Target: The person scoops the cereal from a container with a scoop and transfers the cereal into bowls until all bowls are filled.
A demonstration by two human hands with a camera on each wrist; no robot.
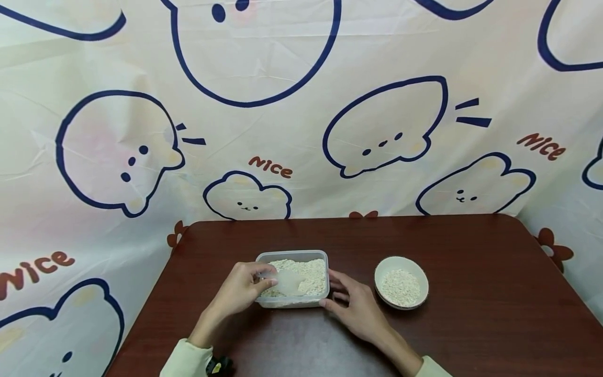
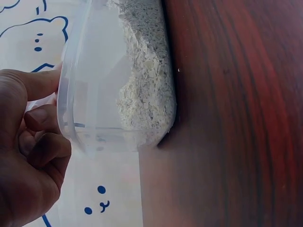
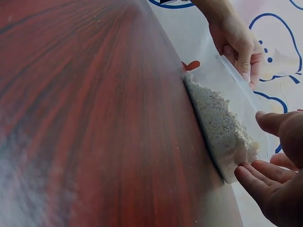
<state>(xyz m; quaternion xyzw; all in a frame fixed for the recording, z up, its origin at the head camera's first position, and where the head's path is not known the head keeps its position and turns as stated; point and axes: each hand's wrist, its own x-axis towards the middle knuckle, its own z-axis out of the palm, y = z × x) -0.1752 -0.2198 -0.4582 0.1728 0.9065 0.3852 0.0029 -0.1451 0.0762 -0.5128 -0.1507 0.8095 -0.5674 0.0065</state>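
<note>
A clear plastic container [image 1: 292,302] of pale oat flakes [image 1: 313,269] stands on the table. At its left end my left hand [image 1: 242,288] pinches a translucent, pale scoop [image 1: 288,283] between thumb and fingers, over the flakes. The container wall hides the scoop in the left wrist view, where the hand [image 2: 33,151] appears behind the rim. My right hand [image 1: 355,306] steadies the container's right end, thumb near the front corner and fingers along the side. In the right wrist view its fingers [image 3: 258,182] lie fairly straight against the wall.
To the right of my right hand stands a white bowl [image 1: 379,277] holding more oat flakes [image 1: 400,288]. The dark red-brown wooden table [image 1: 494,293] ends at a cloth backdrop [image 1: 301,136] with cartoon drawings. A few crumbs lie on the wood near the container.
</note>
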